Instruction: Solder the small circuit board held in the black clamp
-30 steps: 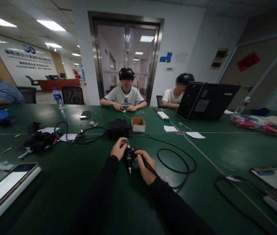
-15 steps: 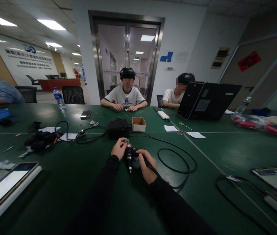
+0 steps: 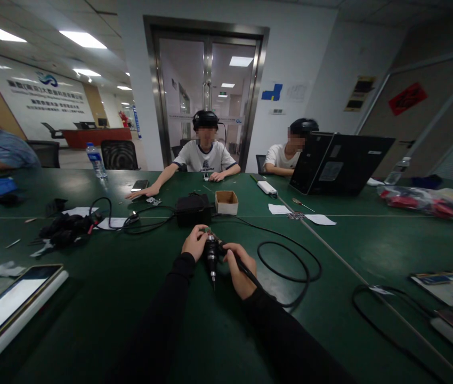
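Observation:
My left hand (image 3: 194, 243) is closed, thumb and fingers pinching a small greenish part (image 3: 208, 230) that looks like a bit of circuit board. Between my hands a black tool (image 3: 211, 253) with a silver collar and a thin metal tip points towards me; it resembles an electric screwdriver. In my right hand (image 3: 242, 269) is a black pen-like handle (image 3: 245, 271) with a cable, like a soldering iron. Its front end reaches towards the top of the black tool and the small part, and my fingers hide some of it. Whether they touch, I cannot tell.
Beyond my hands stand a black box (image 3: 193, 209) and a small open carton (image 3: 226, 203). A looped cable (image 3: 286, 245) lies right. Left are a phone (image 3: 14, 309) and tangled black cables (image 3: 64, 226). A laptop (image 3: 342, 164) stands far right. Co-workers sit around the table.
My two hands and the tools stay nearly where they were. Across the table, a co-worker has stretched an arm out to the left, the hand now by the phone and small metal pieces.

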A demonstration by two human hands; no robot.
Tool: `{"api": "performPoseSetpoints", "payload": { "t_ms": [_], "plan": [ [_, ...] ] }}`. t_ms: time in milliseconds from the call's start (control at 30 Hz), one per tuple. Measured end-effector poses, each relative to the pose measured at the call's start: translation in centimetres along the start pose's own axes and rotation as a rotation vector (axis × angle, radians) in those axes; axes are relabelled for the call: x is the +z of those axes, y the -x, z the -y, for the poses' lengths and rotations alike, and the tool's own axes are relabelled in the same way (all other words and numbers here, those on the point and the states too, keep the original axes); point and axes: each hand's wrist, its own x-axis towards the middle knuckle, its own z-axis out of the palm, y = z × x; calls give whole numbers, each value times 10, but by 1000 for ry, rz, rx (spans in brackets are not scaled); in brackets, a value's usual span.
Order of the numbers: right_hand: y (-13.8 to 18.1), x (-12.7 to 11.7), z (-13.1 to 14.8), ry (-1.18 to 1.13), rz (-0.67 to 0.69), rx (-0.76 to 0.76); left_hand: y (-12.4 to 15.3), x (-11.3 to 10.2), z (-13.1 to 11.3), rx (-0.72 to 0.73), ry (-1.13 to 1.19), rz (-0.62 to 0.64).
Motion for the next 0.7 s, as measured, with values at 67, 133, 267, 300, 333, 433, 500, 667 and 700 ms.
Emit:
{"api": "performPoseSetpoints", "payload": {
  "t_ms": [67, 133, 267, 300, 333, 433, 500, 667, 700],
  "plan": [
    [0, 0, -1, -7, -13, 14, -1, 0, 1, -13, -22, -7],
    [0, 0, -2, -11, -19, 26, -1, 0, 0, -37, -52, -16],
    [-1, 0, -4, -13, -22, 36, 1, -2, -7, -74, -150, -22],
    [-1, 0, -4, -14, -22, 39, 2, -2, -9, -80, -170, -23],
    [-1, 0, -5, -16, -23, 41, 3, -3, -12, -86, -188, -21],
    [-1, 0, -7, -28, -23, 49, 6, -3, -18, -90, -262, -10],
    [-1, 1, -7, -39, -25, 63, 8, -4, -22, -94, -329, 6],
    [-1, 1, -3, -56, -51, 72, 6, -6, -33, -156, -448, 56],
    [-2, 1, -2, -59, -54, 68, 5, -7, -36, -177, -468, 84]
  ]
}}
